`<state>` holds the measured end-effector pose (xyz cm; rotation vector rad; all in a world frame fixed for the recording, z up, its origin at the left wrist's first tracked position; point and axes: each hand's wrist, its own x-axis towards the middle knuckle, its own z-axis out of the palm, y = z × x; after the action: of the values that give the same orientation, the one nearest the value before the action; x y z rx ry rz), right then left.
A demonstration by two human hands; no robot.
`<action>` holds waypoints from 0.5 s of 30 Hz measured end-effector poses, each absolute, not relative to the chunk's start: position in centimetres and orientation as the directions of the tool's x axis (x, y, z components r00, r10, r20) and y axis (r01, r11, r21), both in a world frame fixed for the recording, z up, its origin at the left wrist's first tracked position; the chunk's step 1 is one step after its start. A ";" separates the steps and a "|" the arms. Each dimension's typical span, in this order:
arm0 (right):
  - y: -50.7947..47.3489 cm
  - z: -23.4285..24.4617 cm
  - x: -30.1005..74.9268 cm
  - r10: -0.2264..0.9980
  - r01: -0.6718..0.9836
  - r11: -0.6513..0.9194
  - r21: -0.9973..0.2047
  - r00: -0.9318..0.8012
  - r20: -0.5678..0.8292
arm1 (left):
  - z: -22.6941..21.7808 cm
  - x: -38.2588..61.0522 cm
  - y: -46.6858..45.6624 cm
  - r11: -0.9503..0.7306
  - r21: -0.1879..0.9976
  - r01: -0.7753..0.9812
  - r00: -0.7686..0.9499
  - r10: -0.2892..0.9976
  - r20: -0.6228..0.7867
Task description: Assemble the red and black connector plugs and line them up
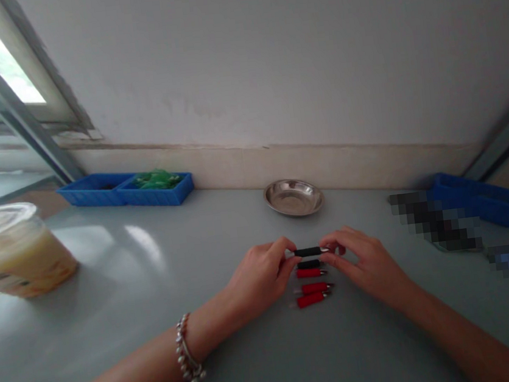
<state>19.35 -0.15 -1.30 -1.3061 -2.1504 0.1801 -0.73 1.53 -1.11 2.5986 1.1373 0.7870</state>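
Note:
My left hand [260,275] and my right hand [364,259] meet over a short row of small plug-like parts on the grey table [124,304]. Both hands pinch the ends of a black part with a metal tip [308,252], the farthest in the row. Just below it lies a second black part [309,264]. Three red parts [312,287] with metal tips lie nearer to me, side by side. A beaded bracelet [186,352] circles my left wrist.
A round steel dish [293,197] sits beyond the hands near the wall. A blue divided tray [126,189] holding green pieces is at the back left, another blue tray [482,197] at the right. A lidded drink cup [15,250] stands at the left edge.

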 end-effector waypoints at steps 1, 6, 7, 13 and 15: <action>-0.1 -1.3 19.3 0.837 0.759 0.514 -0.400 -0.342 0.427 | -1.1 -0.7 1.5 -0.685 0.382 0.620 0.564 0.728 0.390; -0.1 -1.3 19.3 0.841 0.762 0.513 -0.395 -0.355 0.408 | -1.1 -0.7 1.4 -0.680 0.394 0.619 0.560 0.733 0.386; -0.1 -1.3 19.3 0.845 0.761 0.506 -0.407 -0.342 0.411 | -1.1 -0.7 1.4 -0.680 0.397 0.617 0.560 0.733 0.386; -0.1 -1.3 19.3 0.827 0.752 0.535 -0.386 -0.373 0.420 | -1.1 -0.6 1.4 -0.680 0.405 0.611 0.559 0.733 0.388; -0.1 -1.3 19.3 0.828 0.755 0.536 -0.379 -0.382 0.411 | -1.1 -0.6 1.4 -0.683 0.391 0.617 0.565 0.730 0.385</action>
<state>19.30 -0.05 -1.26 -1.2772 -2.2165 0.1722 -0.61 1.41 -1.08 2.5853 1.1290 0.7831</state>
